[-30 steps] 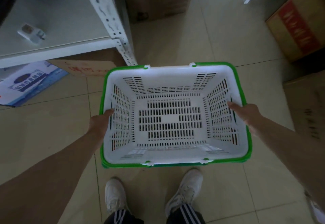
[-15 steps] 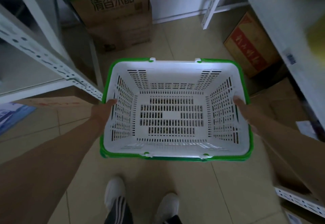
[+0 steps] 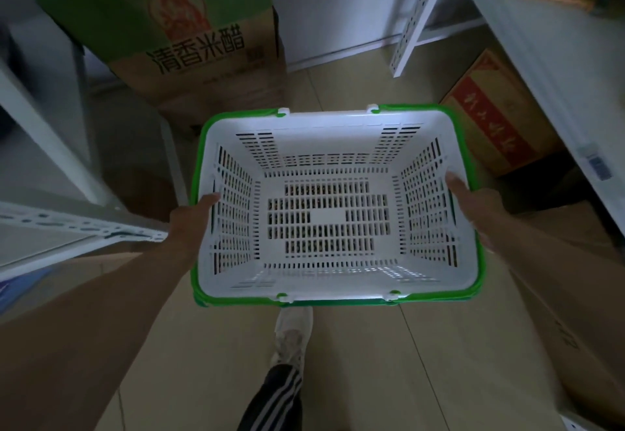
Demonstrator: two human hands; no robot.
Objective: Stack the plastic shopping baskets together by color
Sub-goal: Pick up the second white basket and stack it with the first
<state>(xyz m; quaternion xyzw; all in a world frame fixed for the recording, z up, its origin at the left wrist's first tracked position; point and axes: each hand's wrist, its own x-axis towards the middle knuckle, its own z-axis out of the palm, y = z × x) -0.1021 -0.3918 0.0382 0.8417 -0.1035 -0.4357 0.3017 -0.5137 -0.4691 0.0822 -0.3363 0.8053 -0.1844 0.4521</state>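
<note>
Basket carried level between two shelving racks.

From the head view: the white basket [image 3: 331,207] with green handles is held above the tiled floor [image 3: 365,363], left hand [image 3: 191,219] and right hand [image 3: 473,204] each closed over a side rim, thumbs inside.

cardboard box [image 3: 203,58] printed "清香米醋", red box's lettering illegible

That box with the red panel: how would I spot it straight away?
Look under the grey shelf on the right. The cardboard box sits on the floor, just beyond the basket. A red panel with pale lettering marks it; the box ahead is green-topped.
</note>
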